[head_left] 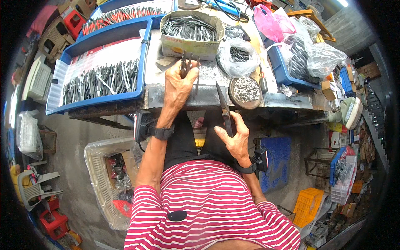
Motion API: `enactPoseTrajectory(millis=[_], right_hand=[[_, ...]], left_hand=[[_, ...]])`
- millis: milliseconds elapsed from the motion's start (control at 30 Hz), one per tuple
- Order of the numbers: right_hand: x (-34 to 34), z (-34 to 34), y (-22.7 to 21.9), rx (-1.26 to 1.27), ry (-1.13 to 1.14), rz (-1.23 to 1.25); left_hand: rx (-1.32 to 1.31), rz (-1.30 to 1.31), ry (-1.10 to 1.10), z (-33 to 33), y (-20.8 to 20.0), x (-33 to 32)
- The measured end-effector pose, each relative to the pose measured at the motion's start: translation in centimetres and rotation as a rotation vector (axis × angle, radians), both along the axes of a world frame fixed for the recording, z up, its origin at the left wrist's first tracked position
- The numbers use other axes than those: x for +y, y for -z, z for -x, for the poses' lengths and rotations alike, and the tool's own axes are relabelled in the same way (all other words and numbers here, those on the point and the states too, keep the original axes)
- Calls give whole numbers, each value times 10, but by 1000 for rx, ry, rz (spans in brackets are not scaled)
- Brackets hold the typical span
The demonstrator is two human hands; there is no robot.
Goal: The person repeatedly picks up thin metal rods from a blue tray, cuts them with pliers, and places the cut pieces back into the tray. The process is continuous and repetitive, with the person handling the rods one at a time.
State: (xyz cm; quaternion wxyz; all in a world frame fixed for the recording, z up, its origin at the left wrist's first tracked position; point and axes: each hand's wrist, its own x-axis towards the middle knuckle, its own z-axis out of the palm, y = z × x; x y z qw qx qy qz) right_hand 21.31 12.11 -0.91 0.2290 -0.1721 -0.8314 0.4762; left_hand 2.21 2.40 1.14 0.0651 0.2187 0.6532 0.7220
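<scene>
My left hand (177,88) is raised over the bench's front edge, fingers closed on several slim dark metal pieces (183,69) that stick up past the fingertips. My right hand (236,138), nearer my body, grips a long dark tool with a pointed blade (222,98); its tip points up and away, and its exact kind is unclear. Just beyond my left hand stands a cardboard box (189,49) packed with thin grey metal pieces. Right of the blade, a round dish (246,106) holds small white and dark bits. The two hands are apart.
At left, a blue tray (102,98) carries rows of dark slim pieces, with another behind it. A clear plastic bag (227,63) sits right of the box. Farther right is a blue bin (277,66) with bags. A lined crate (98,183) stands on the floor by my left.
</scene>
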Motion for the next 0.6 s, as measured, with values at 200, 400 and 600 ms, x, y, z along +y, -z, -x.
enactPoseTrajectory(millis=[200, 400, 600], right_hand=[[0, 4, -3, 80, 58, -309], [1, 4, 1, 153, 84, -496], [1, 5, 6, 151, 94, -536]], left_hand=[[-609, -511, 318, -30, -4, -5], [-681, -538, 380, -38, 1, -9], [-706, -511, 331, -41, 4, -8]])
